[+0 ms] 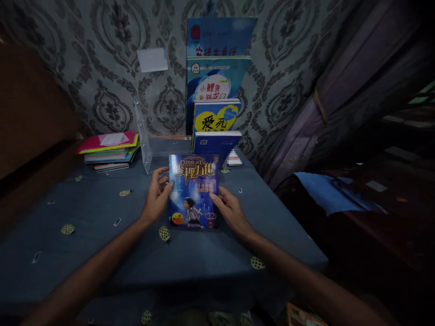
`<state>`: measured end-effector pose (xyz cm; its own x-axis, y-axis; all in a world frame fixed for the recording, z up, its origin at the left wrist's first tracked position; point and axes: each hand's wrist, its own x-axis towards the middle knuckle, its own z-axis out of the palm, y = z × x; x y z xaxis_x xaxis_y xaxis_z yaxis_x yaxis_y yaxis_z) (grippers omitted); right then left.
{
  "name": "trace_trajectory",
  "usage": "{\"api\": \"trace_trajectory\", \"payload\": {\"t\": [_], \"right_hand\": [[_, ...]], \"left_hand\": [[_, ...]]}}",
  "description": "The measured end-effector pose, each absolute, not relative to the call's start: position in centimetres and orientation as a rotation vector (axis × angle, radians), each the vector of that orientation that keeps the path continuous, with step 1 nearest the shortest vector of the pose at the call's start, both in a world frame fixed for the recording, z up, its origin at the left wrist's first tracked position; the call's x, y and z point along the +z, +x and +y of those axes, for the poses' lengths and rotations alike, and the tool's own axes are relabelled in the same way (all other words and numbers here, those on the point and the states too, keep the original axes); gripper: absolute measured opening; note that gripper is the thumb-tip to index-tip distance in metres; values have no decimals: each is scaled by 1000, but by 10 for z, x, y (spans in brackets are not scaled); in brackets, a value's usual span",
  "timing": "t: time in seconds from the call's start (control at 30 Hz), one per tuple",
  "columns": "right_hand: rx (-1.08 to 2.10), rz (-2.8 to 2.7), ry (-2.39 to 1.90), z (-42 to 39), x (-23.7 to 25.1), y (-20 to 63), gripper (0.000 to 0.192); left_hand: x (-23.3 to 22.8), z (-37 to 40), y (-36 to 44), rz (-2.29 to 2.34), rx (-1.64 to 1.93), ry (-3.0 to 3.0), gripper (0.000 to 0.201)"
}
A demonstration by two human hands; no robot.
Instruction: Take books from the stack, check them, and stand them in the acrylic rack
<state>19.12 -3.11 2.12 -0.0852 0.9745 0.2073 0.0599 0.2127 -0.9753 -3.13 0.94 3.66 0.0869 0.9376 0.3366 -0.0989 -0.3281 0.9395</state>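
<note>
I have the glossy blue paperback book with a cartoon child on its cover (193, 191) held by both side edges, its lower edge at or just above the dark blue patterned tabletop (102, 203). My left hand (157, 194) has its grip closed on the left edge, thumb on the cover; my right hand (230, 209) clamps the right edge the same way. I judge it light and fairly stiff, though the shiny cover could slide (so the side edges seem the best hold). The cover reads "CHARLIE" in small gold letters above large gold Chinese characters I cannot make out, and "(22)" near the bottom.

Just beyond the grip stands a row of upright blue and yellow books (216, 108), one showing "小鲤鱼跳龙门", with a clear acrylic bookend (144, 140) to their left. Further left of my left hand lies a flat stack of pink and green books (110, 151).
</note>
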Motion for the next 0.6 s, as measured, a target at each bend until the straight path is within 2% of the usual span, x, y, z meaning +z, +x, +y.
{"api": "trace_trajectory", "payload": {"t": [0.1, 0.23, 0.3, 0.43, 0.5, 0.6], "right_hand": [[1170, -1382, -1128, -28, 13, 186, 40], [1090, -1572, -1307, -24, 10, 189, 40], [942, -1744, -1479, -22, 13, 193, 39], [437, -2018, -1848, -21, 22, 202, 37], [300, -2084, -1882, -21, 24, 202, 32], [226, -2177, -1690, -16, 23, 189, 25]], "left_hand": [[28, 18, -43, 978, 1269, 1420, 46], [16, 22, -60, 1193, 1019, 1690, 38], [15, 20, -65, 1319, 864, 1943, 33], [20, 15, -64, 1544, 530, 2306, 36], [21, 15, -62, 1592, 455, 2414, 34], [14, 21, -61, 1514, 527, 2545, 33]]}}
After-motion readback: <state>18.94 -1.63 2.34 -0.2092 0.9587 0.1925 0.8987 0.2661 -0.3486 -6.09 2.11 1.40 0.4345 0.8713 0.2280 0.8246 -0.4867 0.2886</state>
